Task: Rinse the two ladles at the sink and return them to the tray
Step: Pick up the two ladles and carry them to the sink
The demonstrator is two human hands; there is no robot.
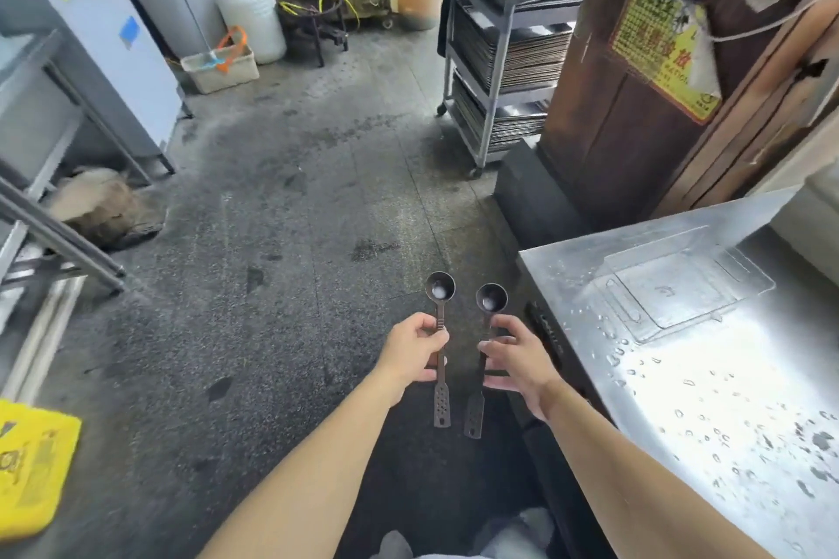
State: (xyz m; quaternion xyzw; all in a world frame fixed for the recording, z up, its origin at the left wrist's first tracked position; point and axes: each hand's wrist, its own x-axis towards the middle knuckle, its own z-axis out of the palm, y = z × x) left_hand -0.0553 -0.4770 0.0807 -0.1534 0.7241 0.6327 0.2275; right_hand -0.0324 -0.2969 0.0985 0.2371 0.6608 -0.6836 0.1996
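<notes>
Two dark ladles with small round bowls and perforated handle ends are held out over the dark floor. My left hand (415,347) grips the handle of the left ladle (440,288). The right ladle (491,298) sits in my right hand (515,354), which holds its handle. Both bowls point away from me and face up, each with a bright glint inside. A clear, shallow tray (690,281) lies on the wet steel counter (726,399) to my right. No sink shows in the head view.
A wheeled rack (495,73) stacked with metal trays stands ahead on the right, beside a brown wooden cabinet (635,113). Steel table legs (59,236) run along the left. A white jug (247,9), a basket and bins stand at the back. A yellow floor sign (32,468) lies lower left.
</notes>
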